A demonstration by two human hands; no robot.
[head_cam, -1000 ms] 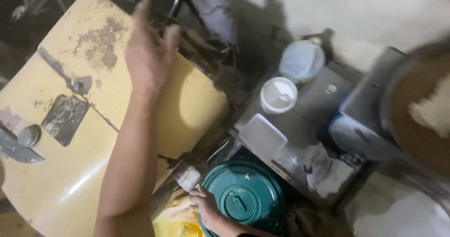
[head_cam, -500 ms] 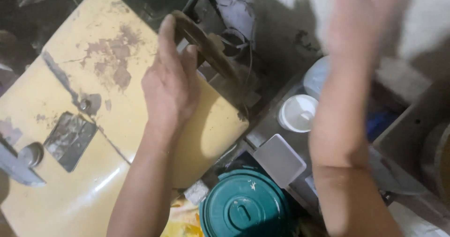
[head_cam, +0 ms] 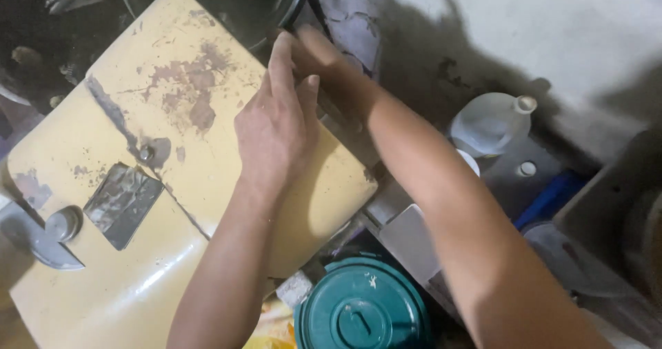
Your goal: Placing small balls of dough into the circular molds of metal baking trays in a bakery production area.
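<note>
Worn yellow machine cover [head_cam: 138, 252], grey floor [head_cam: 552, 32], both hands [head_cam: 276, 128] touching

A worn cream-yellow machine cover [head_cam: 172, 204] lies tilted across the left of the view, its paint chipped to brown patches, with a grey metal plate [head_cam: 123, 204] near its lower left. A dark wheel [head_cam: 241, 4] sits at its top edge.
</note>
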